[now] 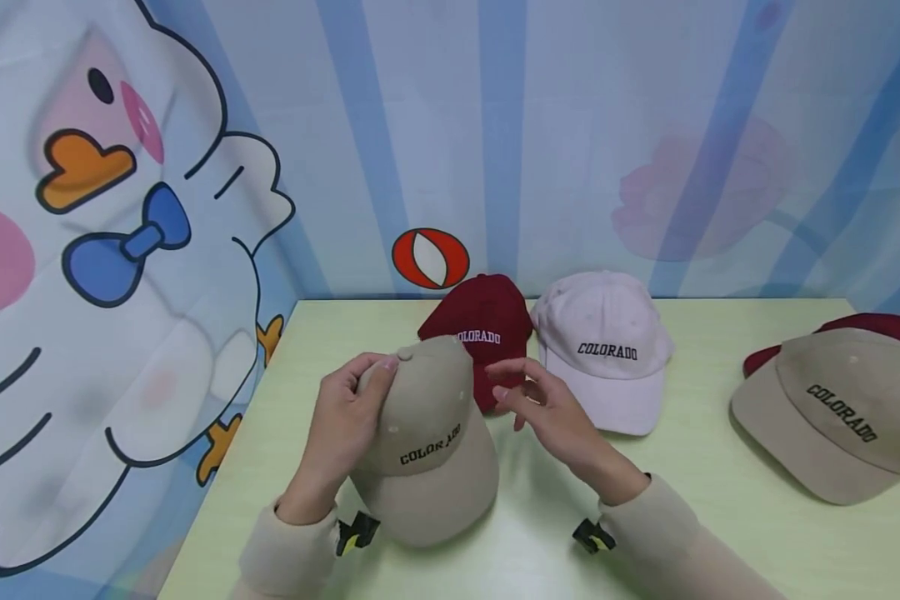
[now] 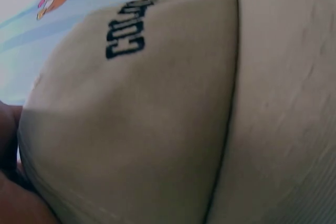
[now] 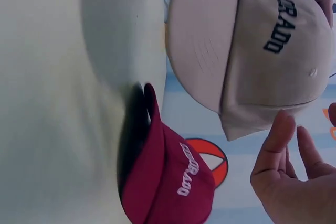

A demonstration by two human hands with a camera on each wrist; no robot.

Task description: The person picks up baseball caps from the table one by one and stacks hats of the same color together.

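My left hand [image 1: 354, 417] grips a beige baseball cap [image 1: 427, 400] by the back of its crown, thumb near the top button. Dark COLORADO lettering crosses the cap's front, and its brim points toward me. In the right wrist view the held cap [image 3: 278, 61] hangs above the table. My right hand [image 1: 547, 408] is just right of the cap, fingers loosely bent with nothing in them. Its fingertips [image 3: 283, 124] come close to the crown's side in the right wrist view. Behind the held cap stands a dark red cap [image 1: 483, 308], partly covered by it.
A white cap [image 1: 603, 333] sits beside the red one near the table's back edge. At the right, another beige cap [image 1: 832, 408] lies over a dark red cap [image 1: 870, 322]. The pale green table [image 1: 690, 500] meets a cartoon-printed backdrop [image 1: 450, 125].
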